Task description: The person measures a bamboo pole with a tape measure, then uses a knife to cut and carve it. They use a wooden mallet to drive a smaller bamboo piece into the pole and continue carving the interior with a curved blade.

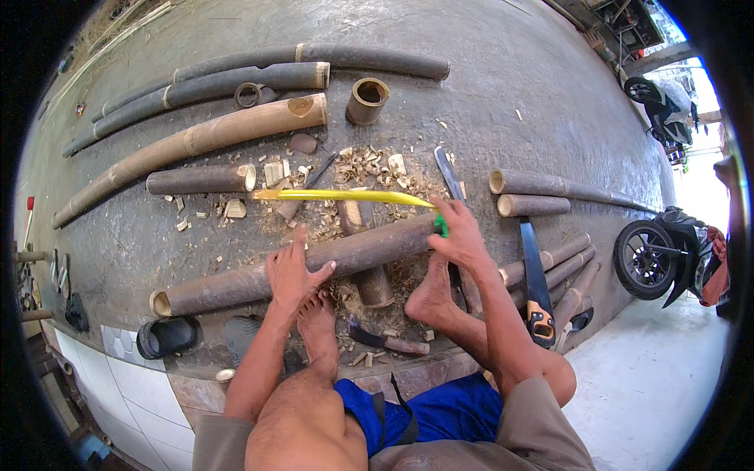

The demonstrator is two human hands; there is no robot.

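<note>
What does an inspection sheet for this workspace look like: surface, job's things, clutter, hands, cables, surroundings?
Surface: grey concrete floor, with a tiled edge near the person.
Job's things: bamboo pole lying across the floor in front of the feet; yellow tape measure stretched out to the left above it.
Clutter: bamboo shavings, spare bamboo poles, short bamboo ring, hand saw, black sandal.
Hands: left hand flat on the bamboo pole; right hand at the pole's end, holding the tape measure.
Cables: nothing seen.
Surroundings: motorcycle at right, another farther back.

Outdoor bamboo workshop: cut bamboo poles, shavings, handsaw on concrete.
</note>
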